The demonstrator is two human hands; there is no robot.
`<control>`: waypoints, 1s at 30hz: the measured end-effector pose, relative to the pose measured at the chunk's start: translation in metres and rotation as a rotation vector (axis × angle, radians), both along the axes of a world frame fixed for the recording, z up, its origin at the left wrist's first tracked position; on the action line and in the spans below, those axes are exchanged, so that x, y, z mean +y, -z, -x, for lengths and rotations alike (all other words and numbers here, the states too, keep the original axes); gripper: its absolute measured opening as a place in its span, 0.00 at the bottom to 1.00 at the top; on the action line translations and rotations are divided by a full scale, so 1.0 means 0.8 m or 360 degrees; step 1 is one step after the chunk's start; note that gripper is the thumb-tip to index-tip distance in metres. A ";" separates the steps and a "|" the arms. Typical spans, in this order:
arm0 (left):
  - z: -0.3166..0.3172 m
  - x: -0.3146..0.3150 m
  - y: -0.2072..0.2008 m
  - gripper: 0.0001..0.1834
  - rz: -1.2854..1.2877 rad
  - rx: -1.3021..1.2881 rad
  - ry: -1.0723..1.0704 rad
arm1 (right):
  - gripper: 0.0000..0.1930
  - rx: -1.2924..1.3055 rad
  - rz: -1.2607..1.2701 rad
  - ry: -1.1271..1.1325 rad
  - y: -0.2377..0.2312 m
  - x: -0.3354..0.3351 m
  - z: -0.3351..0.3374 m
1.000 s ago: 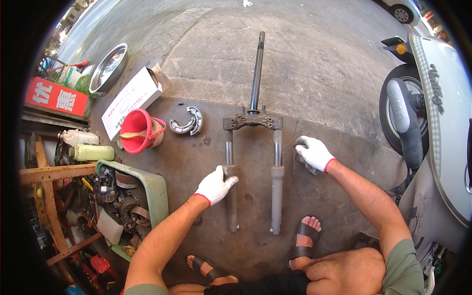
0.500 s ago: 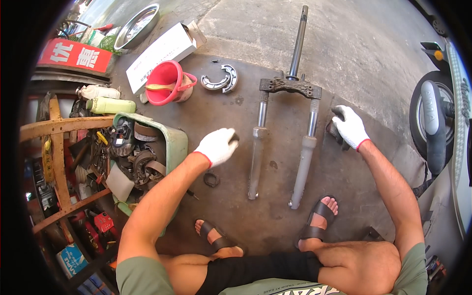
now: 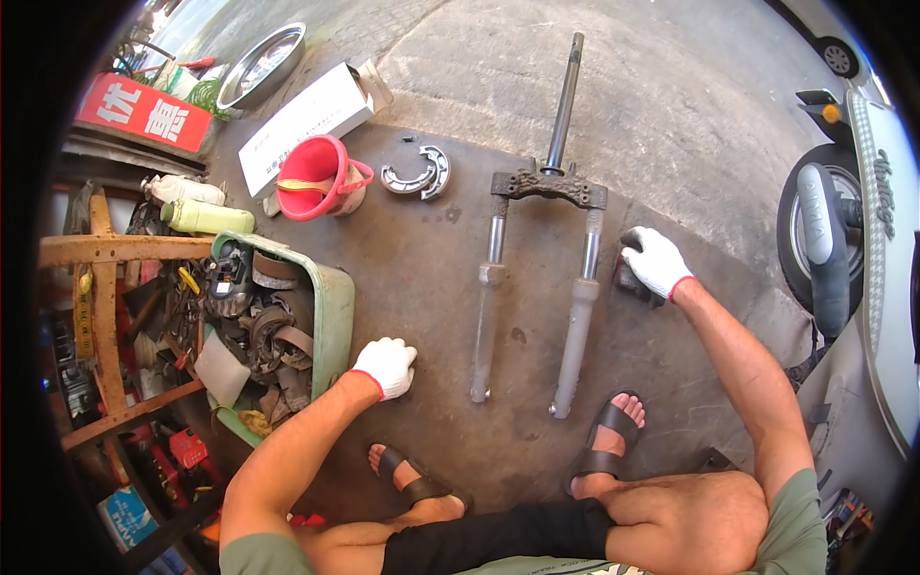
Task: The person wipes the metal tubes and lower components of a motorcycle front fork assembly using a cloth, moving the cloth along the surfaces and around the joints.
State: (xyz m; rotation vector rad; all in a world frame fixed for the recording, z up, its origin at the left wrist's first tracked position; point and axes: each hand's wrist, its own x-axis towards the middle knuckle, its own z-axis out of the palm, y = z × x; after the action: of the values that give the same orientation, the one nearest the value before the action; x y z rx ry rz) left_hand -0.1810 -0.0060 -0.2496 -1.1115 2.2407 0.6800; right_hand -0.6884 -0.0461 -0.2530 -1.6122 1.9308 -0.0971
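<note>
We see the left hand, in a white knit glove with a red cuff, curled loosely with its fingers pressed down on the stained concrete floor, just beside the green metal tub heaped with dark engine parts; whether it grips anything small beneath the palm we cannot tell. The right hand, gloved the same way, is well apart from it, fingers closed down over a small dark object lying on the floor; we cannot tell what that object is. Between the two hands lies the grey steel motorcycle front fork, flat on the floor, its long steering stem pointing away from us and its two legs reaching back toward our sandalled feet. Neither hand touches the fork; the right hand is just beside its right leg. Beyond the fork's left leg lies a pair of curved silver brake shoes, and near them stands a red plastic bucket beside a long white cardboard box. A white scooter stands at the right.
</note>
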 end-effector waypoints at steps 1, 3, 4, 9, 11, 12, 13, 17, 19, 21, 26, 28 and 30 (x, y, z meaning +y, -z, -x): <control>0.004 -0.004 -0.005 0.11 0.0039 0.0018 0.0009 | 0.20 0.0023 0.0006 -0.0022 -0.002 0.000 -0.003; 0.016 -0.012 -0.014 0.12 0.0087 0.0095 -0.0043 | 0.19 0.0106 0.0033 0.0022 -0.008 0.002 -0.007; 0.022 -0.016 -0.016 0.12 0.0130 0.0169 -0.0099 | 0.19 0.0132 0.0189 0.0021 -0.009 0.003 -0.005; 0.050 -0.026 -0.016 0.13 0.0019 0.0321 -0.0296 | 0.16 0.0088 0.0446 0.0028 -0.017 0.000 -0.004; 0.060 -0.027 -0.015 0.13 -0.0049 0.0327 -0.0343 | 0.15 -0.0182 0.0355 0.0132 -0.020 0.002 -0.010; 0.064 -0.027 -0.014 0.13 -0.0078 0.0300 -0.0295 | 0.14 -0.0152 0.0388 0.0051 -0.016 0.004 -0.010; 0.067 -0.027 -0.013 0.14 -0.0108 0.0272 -0.0249 | 0.14 -0.0153 0.0381 0.0054 -0.017 0.005 -0.014; 0.074 -0.028 -0.009 0.15 -0.0139 0.0274 -0.0229 | 0.12 -0.0230 0.0340 0.0138 -0.018 0.007 -0.022; 0.077 -0.032 -0.005 0.15 -0.0083 0.0310 -0.0245 | 0.14 -0.0304 0.0615 0.0141 -0.006 0.006 -0.019; 0.081 -0.035 -0.005 0.15 -0.0088 0.0316 -0.0286 | 0.14 -0.0329 0.0579 0.0209 -0.003 0.005 -0.015; 0.093 -0.049 0.001 0.23 0.0527 0.0668 -0.0281 | 0.15 -0.0309 0.0636 0.0310 0.004 -0.002 -0.002; 0.097 -0.056 0.005 0.25 0.0658 0.0727 -0.0260 | 0.14 -0.0246 0.0665 0.0401 0.000 -0.007 0.005; 0.102 -0.067 0.009 0.30 0.0612 0.0806 -0.0268 | 0.13 -0.0211 0.0630 0.0405 -0.009 -0.009 0.009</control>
State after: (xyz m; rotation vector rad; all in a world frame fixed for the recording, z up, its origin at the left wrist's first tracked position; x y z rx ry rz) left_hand -0.2625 -0.0592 -0.2564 -1.4527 2.8168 0.6714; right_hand -0.6955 -0.0535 -0.2459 -1.5395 2.0939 -0.7111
